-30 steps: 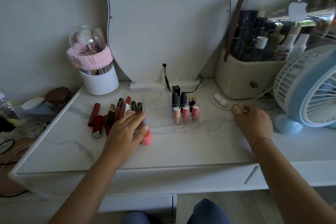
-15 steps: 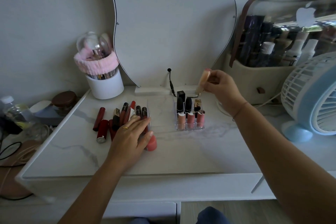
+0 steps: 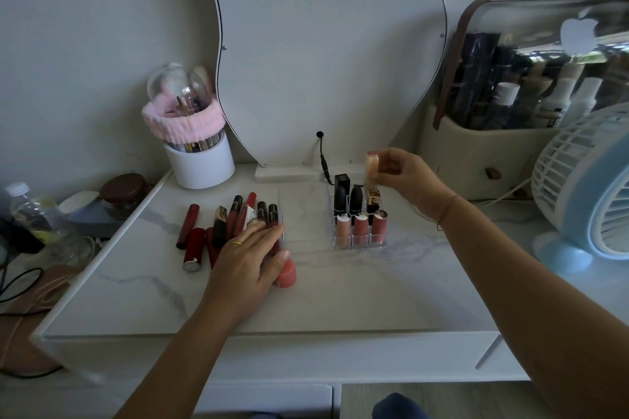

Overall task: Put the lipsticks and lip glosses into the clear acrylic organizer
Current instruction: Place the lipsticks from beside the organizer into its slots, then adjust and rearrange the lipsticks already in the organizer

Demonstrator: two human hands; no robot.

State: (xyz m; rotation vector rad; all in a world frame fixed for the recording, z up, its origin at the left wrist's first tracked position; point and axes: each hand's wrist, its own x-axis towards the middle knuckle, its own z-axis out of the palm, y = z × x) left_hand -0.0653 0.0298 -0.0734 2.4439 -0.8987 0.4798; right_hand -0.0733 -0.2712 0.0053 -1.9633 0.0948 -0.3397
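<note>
The clear acrylic organizer (image 3: 332, 243) stands mid-table with several lipsticks and lip glosses upright in its right-hand slots. My right hand (image 3: 406, 177) holds a peach lip gloss tube (image 3: 371, 169) upright just above the organizer's back right slots. My left hand (image 3: 250, 257) lies flat, fingers spread, over a pile of loose red and dark lipsticks (image 3: 224, 224) on the left of the table. A coral pink round-ended piece (image 3: 285, 275) lies under its thumb side; whether the hand grips anything I cannot tell.
A white brush cup with a pink headband (image 3: 200, 153) stands back left. The mirror (image 3: 326, 54) and its cable rise behind the organizer. A cosmetics case (image 3: 503, 153) and a blue fan (image 3: 585, 190) fill the right. Bottle and jar clutter sits off the table's left edge.
My right hand went from the table's right side up with the peach tube and has now come down and left, over the organizer's back slots. The left hand stayed on the pile.
</note>
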